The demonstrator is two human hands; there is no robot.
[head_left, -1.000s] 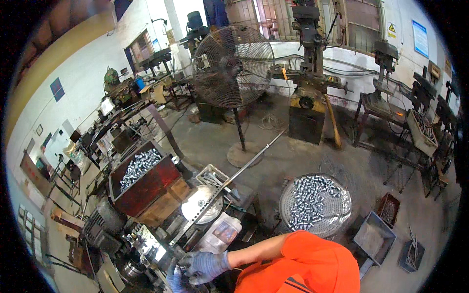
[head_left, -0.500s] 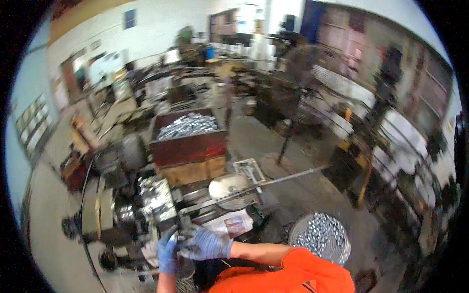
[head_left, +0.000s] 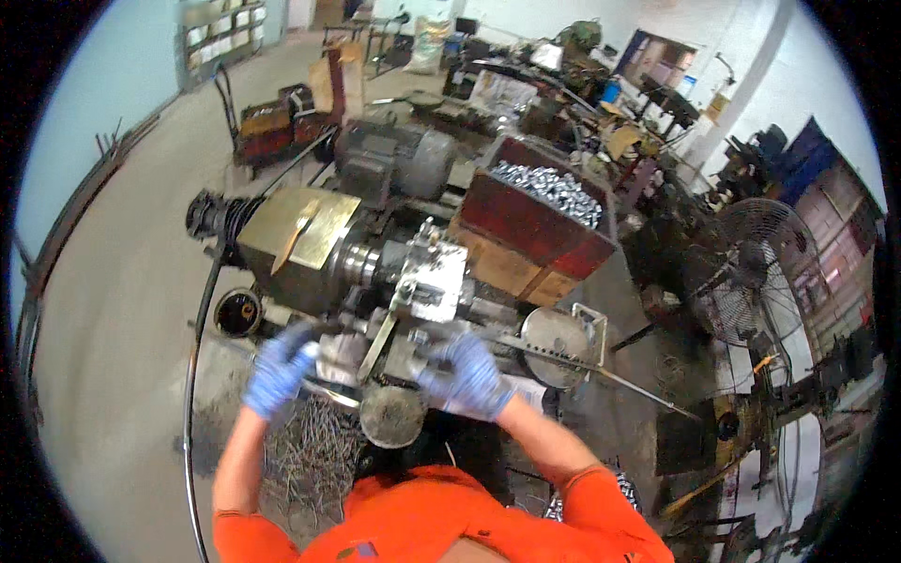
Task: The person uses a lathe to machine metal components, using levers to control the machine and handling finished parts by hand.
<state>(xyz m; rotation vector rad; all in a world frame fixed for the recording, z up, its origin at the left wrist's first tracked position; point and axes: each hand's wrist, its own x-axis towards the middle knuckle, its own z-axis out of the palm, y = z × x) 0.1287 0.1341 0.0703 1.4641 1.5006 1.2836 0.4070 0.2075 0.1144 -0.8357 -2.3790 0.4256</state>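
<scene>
Left hand (head_left: 280, 372), right hand (head_left: 472, 377) now apart

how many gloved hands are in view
2: the person's left hand, left of the round grey object, and the right hand, to its right and slightly farther up the picture. None of the person's own is hidden.

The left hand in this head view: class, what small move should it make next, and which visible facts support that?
Probably ease the left hand forward and right, toward the shiny spindle, once that is seen not to be turning: what looks like a small bright piece shows at that hand, and the spindle lies beyond on that side. Blur hides the exact grip.
</scene>
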